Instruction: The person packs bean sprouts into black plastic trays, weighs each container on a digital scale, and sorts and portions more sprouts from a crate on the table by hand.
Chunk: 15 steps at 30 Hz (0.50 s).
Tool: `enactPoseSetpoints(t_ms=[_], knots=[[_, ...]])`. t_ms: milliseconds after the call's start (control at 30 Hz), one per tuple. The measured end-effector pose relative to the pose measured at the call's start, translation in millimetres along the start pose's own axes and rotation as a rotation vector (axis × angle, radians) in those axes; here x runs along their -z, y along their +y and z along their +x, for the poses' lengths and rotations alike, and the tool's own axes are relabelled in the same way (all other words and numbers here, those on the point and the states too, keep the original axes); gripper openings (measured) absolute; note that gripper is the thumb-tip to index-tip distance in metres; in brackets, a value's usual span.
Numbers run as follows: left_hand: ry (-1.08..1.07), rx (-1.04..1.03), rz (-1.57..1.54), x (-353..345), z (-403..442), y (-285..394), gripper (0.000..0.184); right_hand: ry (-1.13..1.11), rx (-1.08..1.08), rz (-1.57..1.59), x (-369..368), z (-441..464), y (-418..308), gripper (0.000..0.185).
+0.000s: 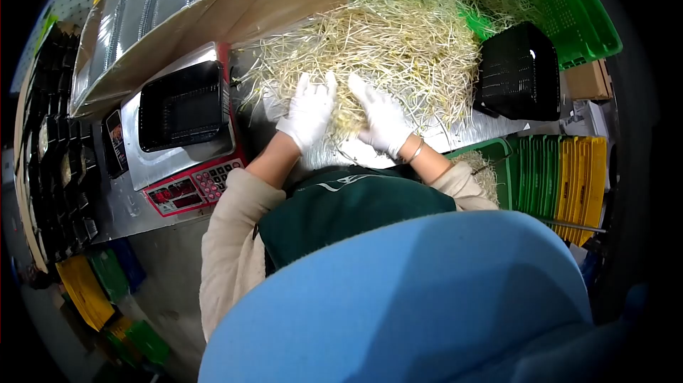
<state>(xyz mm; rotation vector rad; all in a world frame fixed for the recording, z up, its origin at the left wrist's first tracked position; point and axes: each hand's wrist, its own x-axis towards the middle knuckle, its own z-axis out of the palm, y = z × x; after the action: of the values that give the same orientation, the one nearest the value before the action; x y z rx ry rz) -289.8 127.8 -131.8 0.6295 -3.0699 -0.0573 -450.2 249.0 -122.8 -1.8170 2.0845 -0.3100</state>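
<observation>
A large heap of pale bean sprouts (398, 41) spreads over the metal table. At its near edge my left hand (311, 111), in a white glove, has its fingers stretched out and apart. Facing it, my right hand (384, 118), also gloved and with a bracelet at the wrist, reaches forward with extended fingers. A small clump of sprouts (346, 115) lies between the two palms, slightly blurred. Neither hand is closed around it. Left of my hands, a black plastic tray (183, 109) sits on a red and silver scale (196, 187).
A stack of black trays (523, 73) stands right of the heap, before a green crate (576, 9). Behind the scale is a cardboard box (284, 2) of clear lids. Filled black trays (64, 141) line the far left. Green and yellow crates (580, 176) stand at right.
</observation>
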Motion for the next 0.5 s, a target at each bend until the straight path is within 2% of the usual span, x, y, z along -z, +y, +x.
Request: enactPoseSetpoints(t_ms=[33, 67, 100, 167, 200, 233, 267, 300, 367, 400, 500], knots=[[-0.105, 0.031, 0.039, 3, 4, 3, 0.07, -0.077, -0.14, 0.135, 14, 12, 5, 0.078], [0.294, -0.031, -0.039, -8, 1, -2, 0.059, -0.039, -0.181, 0.055, 25, 16, 15, 0.06], [0.295, -0.031, -0.036, 0, 2, -5, 0.059, 0.104, -0.013, 0.169, 13, 16, 54, 0.055], [0.275, 0.211, -0.248, 20, 11, -11, 0.041, 0.195, 0.107, 0.511, 64, 5, 65, 0.053], [0.428, 0.225, -0.317, 15, 12, -25, 0.028, 0.2, 0.096, 0.514, 67, 2, 94, 0.053], [0.43, 0.246, -0.389, -1, 20, -44, 0.031, 0.204, 0.082, 0.516, 69, -1, 119, 0.053], [0.434, 0.266, -0.461, -17, 28, -62, 0.034, 0.158, 0.01, 0.294, 91, -11, 116, 0.054], [0.258, 0.437, -0.42, -11, 33, -70, 0.056, 0.017, -0.012, 0.377, 81, -13, 149, 0.073], [-0.1, 0.776, -0.315, 7, 40, -78, 0.105, 0.07, 0.004, 0.15, 64, -37, 148, 0.093], [-0.229, 0.791, -0.367, 12, 42, -78, 0.123, 0.075, 0.025, 0.006, 50, -46, 146, 0.115], [-0.241, 0.718, -0.329, 27, 39, -62, 0.122, 0.043, -0.287, -0.153, 42, -53, 99, 0.112]])
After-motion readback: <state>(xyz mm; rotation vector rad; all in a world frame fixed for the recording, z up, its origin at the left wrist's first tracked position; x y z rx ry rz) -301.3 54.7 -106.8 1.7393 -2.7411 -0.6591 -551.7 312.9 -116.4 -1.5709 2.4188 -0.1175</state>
